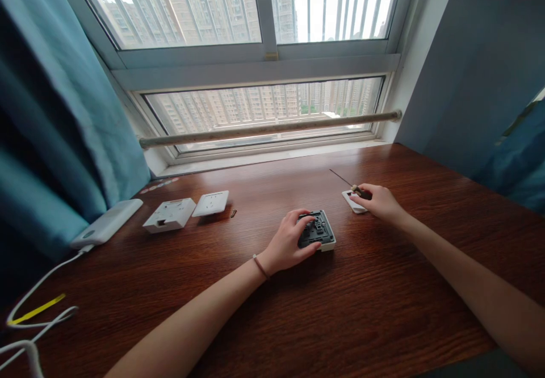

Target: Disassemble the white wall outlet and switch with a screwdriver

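Note:
My left hand (294,237) rests over a square wall switch or socket unit (326,235), thumb on its near side and fingers across its top. The unit's upper face is dark with small fittings, and its body is white; part of it is hidden under the fingers. To the right, my right hand (380,203) is closed around the dark handle of a screwdriver (343,179), whose thin shaft points away to the upper left. Under the screwdriver and fingers lies a white cover plate (356,205), partly hidden; I cannot tell if the hand touches it.
On the left of the brown wooden table (272,321) are a white mounting box (172,214), a socket faceplate (212,202) and small screws (234,213). Further left lie a white power bank (108,223) with a white cable (46,276), and a yellow strip (40,309). A window stands behind.

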A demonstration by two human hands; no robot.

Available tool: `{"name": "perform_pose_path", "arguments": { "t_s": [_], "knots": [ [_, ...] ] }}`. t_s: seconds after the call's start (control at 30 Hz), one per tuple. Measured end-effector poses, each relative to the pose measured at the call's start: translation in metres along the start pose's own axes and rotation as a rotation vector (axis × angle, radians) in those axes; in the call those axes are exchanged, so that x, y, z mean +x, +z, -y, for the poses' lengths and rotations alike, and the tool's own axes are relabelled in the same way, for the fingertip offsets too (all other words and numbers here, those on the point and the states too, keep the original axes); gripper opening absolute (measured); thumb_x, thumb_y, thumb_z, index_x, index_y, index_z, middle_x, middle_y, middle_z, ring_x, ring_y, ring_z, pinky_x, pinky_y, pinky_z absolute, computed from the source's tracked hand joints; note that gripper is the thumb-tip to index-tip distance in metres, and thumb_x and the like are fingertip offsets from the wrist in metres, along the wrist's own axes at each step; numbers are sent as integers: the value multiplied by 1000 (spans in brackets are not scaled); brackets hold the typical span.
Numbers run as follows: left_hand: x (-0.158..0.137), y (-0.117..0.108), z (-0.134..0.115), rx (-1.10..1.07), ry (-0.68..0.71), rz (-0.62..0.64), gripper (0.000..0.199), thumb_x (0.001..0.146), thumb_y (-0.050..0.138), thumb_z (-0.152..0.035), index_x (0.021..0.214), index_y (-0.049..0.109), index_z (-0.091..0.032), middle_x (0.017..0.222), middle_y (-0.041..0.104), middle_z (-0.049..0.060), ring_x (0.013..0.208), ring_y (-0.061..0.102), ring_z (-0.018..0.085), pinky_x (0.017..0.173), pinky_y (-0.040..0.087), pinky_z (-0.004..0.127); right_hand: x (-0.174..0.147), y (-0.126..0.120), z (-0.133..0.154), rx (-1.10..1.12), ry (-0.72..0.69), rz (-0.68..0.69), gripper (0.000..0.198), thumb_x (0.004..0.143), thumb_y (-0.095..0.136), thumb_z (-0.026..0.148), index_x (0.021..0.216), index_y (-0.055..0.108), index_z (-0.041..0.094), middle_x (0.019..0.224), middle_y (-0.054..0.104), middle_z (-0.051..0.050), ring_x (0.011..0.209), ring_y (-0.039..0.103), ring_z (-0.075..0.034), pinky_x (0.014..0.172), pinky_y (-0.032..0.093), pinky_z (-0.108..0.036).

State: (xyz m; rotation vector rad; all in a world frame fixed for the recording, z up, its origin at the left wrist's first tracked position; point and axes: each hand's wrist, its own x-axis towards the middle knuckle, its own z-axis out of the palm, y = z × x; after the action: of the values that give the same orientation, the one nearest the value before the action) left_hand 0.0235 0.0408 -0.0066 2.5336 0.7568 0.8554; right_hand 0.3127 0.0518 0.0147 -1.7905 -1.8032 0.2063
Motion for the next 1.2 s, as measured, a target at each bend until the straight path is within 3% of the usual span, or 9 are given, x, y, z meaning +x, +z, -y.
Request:
{"name": "perform_pose_path", "arguments": {
  "t_s": [0.13,0.27,0.37,0.53,0.8,0.93,1.0,1.1,1.2],
  "knots": [
    [0,0,0,6,-4,-75,64,77,62,-37,130,33,-17,128,43,16,120,41,27,103,35,44,-7,6,15,298,-116,-71,32,75,62,29,104,57,19,86,69,-4,75,65,-18,69,51,-29],
    [-2,2,3,141,28,-343,75,75,65,-35,134,23,-16,136,32,19,129,32,29,105,31,49,-24,6,39,195,-360,-223,22,78,60,24,99,63,21,91,65,-6,81,63,-19,71,52,-31],
    [-5,4,3,316,113,-479,73,77,64,-30,136,23,-17,136,35,18,132,28,30,108,23,54,-40,6,53,147,-617,-290,29,80,58,20,109,60,23,94,64,-6,84,63,-19,75,52,-31],
    [-10,2,-6,522,315,-285,55,84,54,-19,134,32,-17,126,55,12,132,33,24,113,3,51,-62,9,65,118,-916,-207,47,79,60,14,124,47,23,100,64,-9,88,63,-19,76,54,-28],
    [-15,-9,-7,335,406,-179,35,85,54,-18,119,51,-25,99,70,0,112,57,20,114,10,48,-81,11,76,324,-920,-151,45,79,61,12,120,45,22,97,61,-9,87,62,-17,75,54,-27],
    [-13,-22,-14,250,408,-168,32,86,50,-15,117,53,-23,105,68,4,106,59,18,109,27,44,-86,11,82,406,-945,-102,53,80,56,8,128,39,20,111,58,-12,102,58,-20,86,51,-31],
    [-6,-34,-17,88,273,-226,27,86,48,-15,112,55,-19,106,67,8,102,61,18,100,39,40,-82,13,84,464,-847,-100,59,78,60,12,131,35,21,116,56,-12,111,53,-23,95,47,-38],
    [7,-55,-15,-307,-69,-279,18,85,52,-22,101,58,-16,98,68,9,92,64,20,85,50,37,-67,22,77,468,-678,-34,68,74,68,23,132,34,23,126,50,-13,120,45,-26,102,39,-44],
    [17,-75,-4,-808,-305,-206,14,81,59,-23,91,57,-13,92,68,9,86,67,22,80,54,39,-51,41,60,497,-529,120,90,64,76,34,138,26,22,138,37,-15,130,33,-30,108,29,-49]
  ]
}}
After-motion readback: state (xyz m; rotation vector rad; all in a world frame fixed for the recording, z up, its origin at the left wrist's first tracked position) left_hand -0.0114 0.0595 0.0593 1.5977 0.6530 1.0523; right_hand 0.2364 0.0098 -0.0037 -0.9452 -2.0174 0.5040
